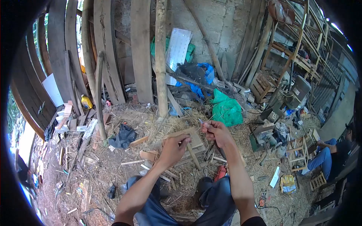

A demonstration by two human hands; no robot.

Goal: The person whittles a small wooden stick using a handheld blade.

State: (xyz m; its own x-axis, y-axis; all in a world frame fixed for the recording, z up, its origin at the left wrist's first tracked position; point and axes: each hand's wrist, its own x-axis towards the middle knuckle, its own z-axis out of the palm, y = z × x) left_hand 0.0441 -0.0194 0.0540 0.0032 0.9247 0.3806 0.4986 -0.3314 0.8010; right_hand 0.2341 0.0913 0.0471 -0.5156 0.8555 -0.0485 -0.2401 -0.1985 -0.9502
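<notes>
My left hand (174, 151) is closed, thumb and fingertips pinched together above a wooden board; what it holds, if anything, is too small to make out. My right hand (218, 132) is raised just to the right, its fingers pinched on a small thin pointed piece (201, 121) that looks greyish. The two hands are apart. Below them lies a pale wooden board (197, 138), with a narrow wood strip (194, 157) slanting down its front near my left fingertips. A red bottle-like object (221, 172) stands by my right knee.
Wood shavings and offcuts cover the ground. A wooden post (161, 64) rises ahead, with a green bag (227, 108) to its right and a dark cloth (123, 136) at left. Another person (327, 156) sits at right beside a small wooden frame (298, 153).
</notes>
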